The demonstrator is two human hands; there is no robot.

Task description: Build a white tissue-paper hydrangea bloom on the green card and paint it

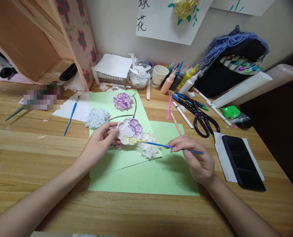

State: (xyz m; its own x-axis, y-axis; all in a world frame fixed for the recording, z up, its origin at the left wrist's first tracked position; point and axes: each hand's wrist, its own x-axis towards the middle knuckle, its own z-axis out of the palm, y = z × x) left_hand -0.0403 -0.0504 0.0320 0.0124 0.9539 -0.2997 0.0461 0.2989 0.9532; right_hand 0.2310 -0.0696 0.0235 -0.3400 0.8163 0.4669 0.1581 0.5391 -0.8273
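My left hand (105, 136) is closed on a small white flower-shaped paint palette (125, 126), held above the green paper. Purple paint stains its right wells and pale yellow paint lies in the lower ones. Between the fingers of my right hand (194, 156) is a blue paintbrush (158, 144), its yellow tip at the yellow paint. Beneath the palette, a white paper flower (150, 146) is partly covered. A purple flower (123, 101) and a light blue flower (97, 118) sit on the green paper (143, 179), with a drawn black stem between them.
Black scissors (205, 120) lie at the right among pens, near a black tray (243, 163). Paint bottles (169, 80), a paper cup (159, 75) and a bowl of paper scraps (140, 75) stand along the wall. Another blue brush (71, 115) rests on white paper at the left.
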